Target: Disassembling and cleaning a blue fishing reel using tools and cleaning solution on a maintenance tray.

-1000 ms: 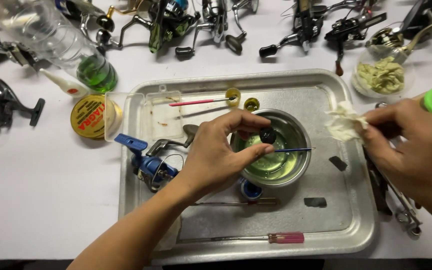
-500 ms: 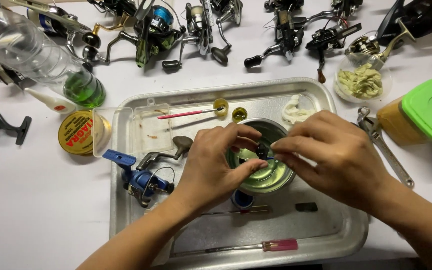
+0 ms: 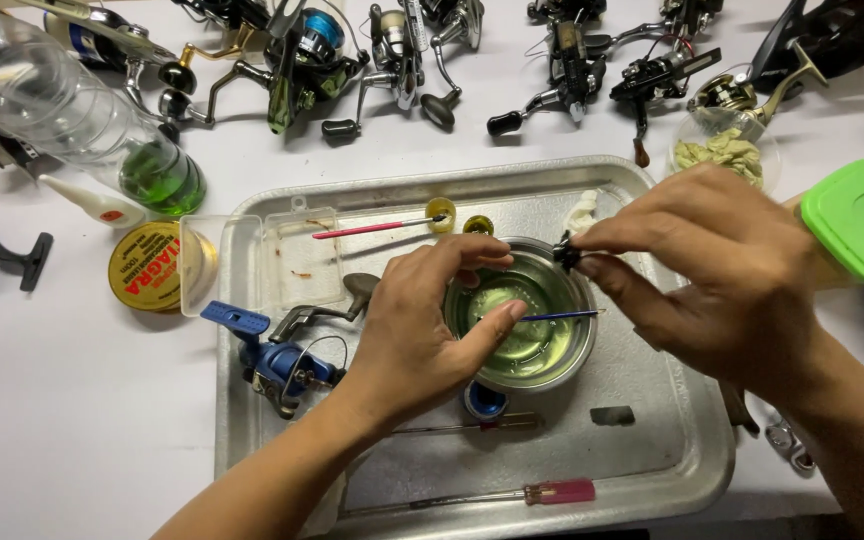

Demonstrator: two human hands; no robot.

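Right hand (image 3: 722, 270) now rightward — yellow tin (image 3: 157, 266)

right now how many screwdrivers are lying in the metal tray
2, perhaps more hidden under the hands. The pink-handled screwdriver lies along the tray's near edge; a thinner one lies just below the steel bowl, partly under the left hand.

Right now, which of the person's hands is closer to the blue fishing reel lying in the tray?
The left hand. It sits just to the right of the blue fishing reel, with its wrist almost beside it. The right hand is far across the metal bowl, pinching a small dark part.
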